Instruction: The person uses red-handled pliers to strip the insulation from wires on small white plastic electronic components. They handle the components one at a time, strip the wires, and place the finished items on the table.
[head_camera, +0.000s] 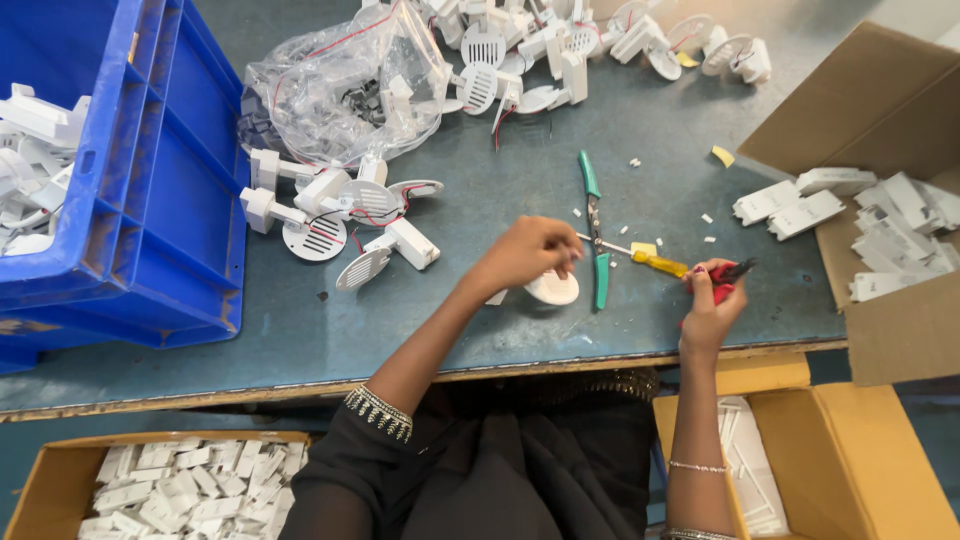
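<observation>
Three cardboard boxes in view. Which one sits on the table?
The box at the right, holding white plastic parts. It rests on the table; the other two boxes sit below the table edge.

Bare desk (400, 320) lies open along the near edge, left of the hands. Obstacles: blue crate (170, 200) at left, white parts (340, 215) and bag (345, 85) behind, pliers (596, 230) centre, carton (880, 190) at right.

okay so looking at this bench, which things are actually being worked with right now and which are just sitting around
In use:
left hand on a round white part
right hand gripping a red-handled tool

Lying about:
yellow-handled screwdriver
green-handled pliers
clear plastic bag
blue crate
cardboard boxes of white pieces
loose white grille parts
</observation>
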